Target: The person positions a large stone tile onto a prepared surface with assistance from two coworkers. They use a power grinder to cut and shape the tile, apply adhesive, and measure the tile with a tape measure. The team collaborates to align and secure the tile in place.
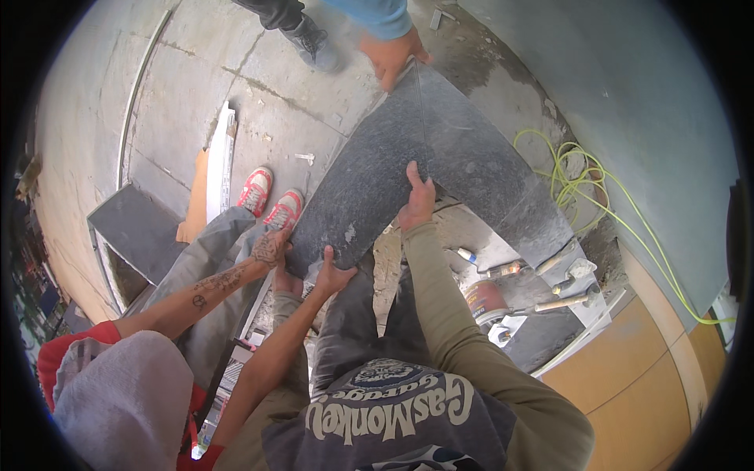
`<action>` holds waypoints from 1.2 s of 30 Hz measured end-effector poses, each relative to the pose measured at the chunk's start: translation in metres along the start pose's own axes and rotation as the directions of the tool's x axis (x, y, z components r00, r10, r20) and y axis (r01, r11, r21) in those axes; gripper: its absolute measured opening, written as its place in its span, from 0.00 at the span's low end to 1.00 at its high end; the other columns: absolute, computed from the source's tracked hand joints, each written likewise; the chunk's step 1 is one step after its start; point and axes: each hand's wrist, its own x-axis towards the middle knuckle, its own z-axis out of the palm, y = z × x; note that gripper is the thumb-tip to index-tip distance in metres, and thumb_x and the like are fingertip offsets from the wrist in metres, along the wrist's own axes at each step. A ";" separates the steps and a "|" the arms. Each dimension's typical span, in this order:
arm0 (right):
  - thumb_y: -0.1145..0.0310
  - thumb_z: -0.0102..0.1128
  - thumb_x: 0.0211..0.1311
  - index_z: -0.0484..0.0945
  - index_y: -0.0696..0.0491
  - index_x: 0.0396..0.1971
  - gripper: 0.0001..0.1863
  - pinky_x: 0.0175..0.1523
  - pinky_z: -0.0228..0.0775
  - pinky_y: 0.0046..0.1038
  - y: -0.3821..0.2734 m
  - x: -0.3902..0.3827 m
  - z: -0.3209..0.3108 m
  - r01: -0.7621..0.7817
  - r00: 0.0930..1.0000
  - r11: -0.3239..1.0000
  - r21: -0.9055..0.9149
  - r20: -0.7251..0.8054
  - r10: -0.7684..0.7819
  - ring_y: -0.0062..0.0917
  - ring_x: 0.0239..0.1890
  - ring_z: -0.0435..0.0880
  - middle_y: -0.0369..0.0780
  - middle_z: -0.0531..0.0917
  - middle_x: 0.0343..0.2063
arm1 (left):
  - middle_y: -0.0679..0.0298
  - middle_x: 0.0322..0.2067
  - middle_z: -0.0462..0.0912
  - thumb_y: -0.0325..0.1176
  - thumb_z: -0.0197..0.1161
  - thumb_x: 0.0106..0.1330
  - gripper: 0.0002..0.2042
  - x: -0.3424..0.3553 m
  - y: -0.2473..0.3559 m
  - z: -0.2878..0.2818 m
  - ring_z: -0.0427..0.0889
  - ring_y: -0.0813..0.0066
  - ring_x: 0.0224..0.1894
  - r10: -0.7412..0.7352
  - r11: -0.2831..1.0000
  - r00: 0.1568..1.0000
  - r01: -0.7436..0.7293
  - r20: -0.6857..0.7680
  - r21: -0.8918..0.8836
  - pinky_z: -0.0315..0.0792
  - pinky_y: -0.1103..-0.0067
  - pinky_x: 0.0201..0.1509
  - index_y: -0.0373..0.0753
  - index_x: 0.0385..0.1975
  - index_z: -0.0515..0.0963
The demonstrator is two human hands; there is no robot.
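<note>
A dark grey angled stone slab [361, 165] spans the middle, seamed near its far corner. My right hand [416, 196] grips its inner edge, thumb on top. My left hand [287, 281] is under its near-left end, fingers mostly hidden by the slab and a co-worker's hand. That co-worker's two hands [334, 271], one tattooed, hold the same end. Another person's hand [397, 55], below a blue sleeve, grips the far corner.
Co-workers' shoes [279, 212] stand on the concrete floor [165, 102]. A grey tile [129, 228] and white strip [220, 157] lie left. Right are a yellow-green hose [589, 180], a maroon can [483, 302], hand tools [565, 302], a grey wall [660, 125] and tan panels [628, 361].
</note>
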 end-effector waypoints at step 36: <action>0.62 0.72 0.69 0.66 0.64 0.67 0.35 0.71 0.67 0.43 0.005 0.002 -0.007 -0.024 1.000 0.987 -0.156 -0.005 0.024 0.37 0.66 0.75 0.49 0.75 0.65 | 0.56 0.51 0.77 0.61 0.81 0.53 0.44 -0.014 -0.017 0.002 0.77 0.62 0.53 -0.091 0.978 0.994 0.102 0.066 -0.183 0.72 0.71 0.68 0.35 0.58 0.66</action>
